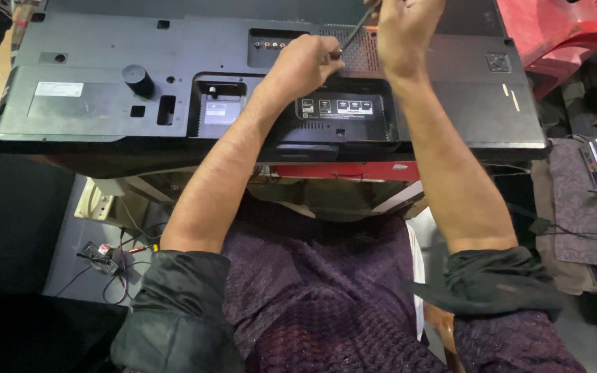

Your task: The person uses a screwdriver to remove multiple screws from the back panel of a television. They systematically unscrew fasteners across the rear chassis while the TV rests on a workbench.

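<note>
Screwdriver (pixel 355 31) slants up-right between left hand (pixel 305 62) and right hand (pixel 402 27)

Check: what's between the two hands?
Head view: a thin metal screwdriver shaft bridges the left hand and right hand, over the TV back panel's vent grille.

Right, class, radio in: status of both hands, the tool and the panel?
Left hand steadying screwdriver shaft. Right hand gripping its top end. Tip on black TV back panel, near vent grille. Nothing obstructing.
</note>
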